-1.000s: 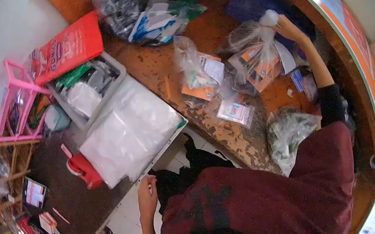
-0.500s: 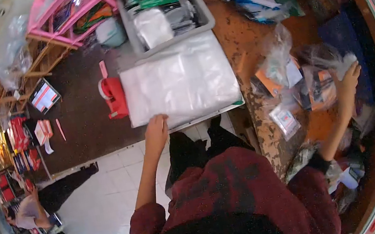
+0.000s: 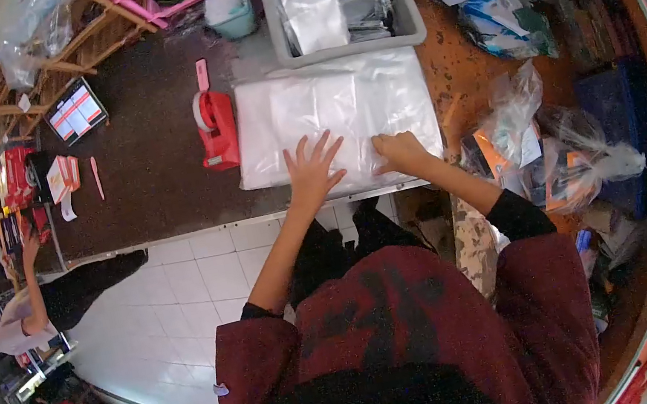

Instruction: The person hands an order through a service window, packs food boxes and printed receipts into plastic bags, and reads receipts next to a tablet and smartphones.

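Note:
A stack of clear plastic bags (image 3: 331, 97) lies flat at the front edge of the dark counter. My left hand (image 3: 314, 171) rests on it, open, with the fingers spread. Beside it my right hand (image 3: 403, 155) is closed, its curled fingers pinching at the top plastic near the front right part. A red tape dispenser (image 3: 218, 134) stands just left of the stack. Behind the stack is a grey bin (image 3: 353, 50) holding folded plastic packs.
Filled plastic bags (image 3: 586, 169) with orange and white contents lie on the worn wooden surface at right. A tablet (image 3: 76, 111), a pink pen (image 3: 97, 179) and a teal cup (image 3: 231, 19) are on the counter. Another person (image 3: 24, 320) works at far left.
My right hand has left the filled bag at right and come onto the plastic stack. My left hand has moved from the stack's front edge onto its top, fingers spreading.

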Action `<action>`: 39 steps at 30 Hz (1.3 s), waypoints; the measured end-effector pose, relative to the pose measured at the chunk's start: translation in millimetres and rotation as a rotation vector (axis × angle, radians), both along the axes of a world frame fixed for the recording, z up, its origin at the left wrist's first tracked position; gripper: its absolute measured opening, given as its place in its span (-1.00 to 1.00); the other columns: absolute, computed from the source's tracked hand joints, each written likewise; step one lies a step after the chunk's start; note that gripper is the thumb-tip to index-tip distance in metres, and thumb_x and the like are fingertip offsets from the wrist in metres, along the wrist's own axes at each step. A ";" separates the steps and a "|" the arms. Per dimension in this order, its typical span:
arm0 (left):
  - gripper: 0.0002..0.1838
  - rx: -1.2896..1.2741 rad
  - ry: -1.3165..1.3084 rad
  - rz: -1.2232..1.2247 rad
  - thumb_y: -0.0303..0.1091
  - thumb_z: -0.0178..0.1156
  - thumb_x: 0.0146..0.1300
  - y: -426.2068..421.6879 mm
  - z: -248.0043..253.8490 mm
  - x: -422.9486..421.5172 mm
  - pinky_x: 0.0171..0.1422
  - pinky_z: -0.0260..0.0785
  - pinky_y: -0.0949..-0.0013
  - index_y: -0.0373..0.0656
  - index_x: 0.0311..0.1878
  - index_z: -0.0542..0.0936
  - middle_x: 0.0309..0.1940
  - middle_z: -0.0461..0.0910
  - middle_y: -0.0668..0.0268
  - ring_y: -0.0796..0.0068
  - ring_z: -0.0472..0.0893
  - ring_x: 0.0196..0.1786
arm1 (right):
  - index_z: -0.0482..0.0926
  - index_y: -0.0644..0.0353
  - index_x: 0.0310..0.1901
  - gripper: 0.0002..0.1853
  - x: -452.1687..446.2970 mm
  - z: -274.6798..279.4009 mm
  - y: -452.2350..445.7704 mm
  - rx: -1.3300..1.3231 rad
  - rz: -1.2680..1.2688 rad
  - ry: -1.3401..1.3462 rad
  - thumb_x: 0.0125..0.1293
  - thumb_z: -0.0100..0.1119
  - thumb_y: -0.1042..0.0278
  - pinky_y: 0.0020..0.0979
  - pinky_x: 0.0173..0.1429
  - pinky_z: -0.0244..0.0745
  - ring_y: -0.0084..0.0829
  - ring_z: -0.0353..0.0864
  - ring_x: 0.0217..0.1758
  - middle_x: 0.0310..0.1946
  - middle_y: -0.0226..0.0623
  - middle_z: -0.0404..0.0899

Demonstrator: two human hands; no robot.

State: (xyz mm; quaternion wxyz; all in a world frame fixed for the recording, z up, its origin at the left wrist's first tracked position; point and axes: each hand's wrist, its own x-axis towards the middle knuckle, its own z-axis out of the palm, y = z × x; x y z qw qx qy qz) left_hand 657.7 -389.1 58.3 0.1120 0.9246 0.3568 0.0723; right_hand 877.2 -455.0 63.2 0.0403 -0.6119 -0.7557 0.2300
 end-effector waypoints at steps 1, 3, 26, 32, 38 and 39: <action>-0.27 -0.002 -0.001 0.011 0.10 0.16 -0.07 -1.1 -1.2 -0.1 0.18 -0.08 -0.35 0.37 0.26 0.19 0.29 0.11 0.49 0.08 0.13 0.24 | 0.37 0.22 -0.30 -0.63 -4.0 -5.6 2.1 0.093 0.005 0.039 -0.04 0.19 0.13 -0.23 -0.31 0.42 -0.13 0.53 -0.31 -0.37 -0.22 0.45; -0.27 0.015 -0.002 0.012 0.11 0.14 -0.07 0.9 -1.6 -0.6 0.19 -0.08 -0.33 0.35 0.26 0.19 0.29 0.11 0.51 0.09 0.12 0.25 | 0.39 0.22 -0.34 -0.69 -10.6 -13.7 10.3 0.116 0.020 0.020 0.00 0.18 0.17 -0.24 -0.33 0.40 -0.17 0.53 -0.33 -0.41 -0.24 0.44; -0.58 -1.459 -1.299 -0.005 -0.04 0.08 0.14 32.5 97.4 -51.3 0.06 0.23 0.12 -0.02 0.02 0.36 -0.16 0.38 0.44 0.43 0.36 -0.08 | 0.43 0.17 -0.03 -0.53 -18.6 293.8 46.9 0.378 -0.901 1.492 0.25 -0.06 -0.07 -0.30 -0.05 0.42 -0.42 0.45 -0.21 -0.24 -0.37 0.46; -0.71 -1.696 -1.736 0.032 -0.16 0.06 0.23 107.9 134.9 -198.4 -0.06 0.36 0.33 -0.17 -0.11 0.43 -0.40 0.45 0.44 0.54 0.46 -0.29 | 0.42 0.17 -0.03 -0.50 -56.4 265.3 71.6 0.261 -0.960 1.699 0.23 -0.05 -0.12 -0.28 -0.03 0.41 -0.39 0.46 -0.18 -0.22 -0.34 0.47; -0.81 -1.425 -1.342 0.429 -0.34 0.09 0.22 111.4 146.5 -309.7 -0.16 0.36 0.52 -0.29 -0.22 0.49 -0.32 0.51 0.32 0.57 0.50 -0.31 | 0.39 0.22 -0.05 -0.55 -93.4 196.4 66.1 0.531 -0.956 1.146 0.17 0.14 0.06 -0.58 -0.27 0.40 -0.56 0.48 -0.32 -0.28 -0.37 0.49; -0.80 -1.411 -1.254 0.562 -0.35 0.09 0.22 108.3 143.3 -321.2 -0.17 0.35 0.54 -0.31 -0.22 0.50 -0.28 0.53 0.28 0.56 0.51 -0.29 | 0.39 0.22 -0.05 -0.55 -105.1 196.0 68.6 0.525 -0.949 1.156 0.17 0.14 0.06 -0.58 -0.27 0.40 -0.56 0.48 -0.32 -0.28 -0.37 0.49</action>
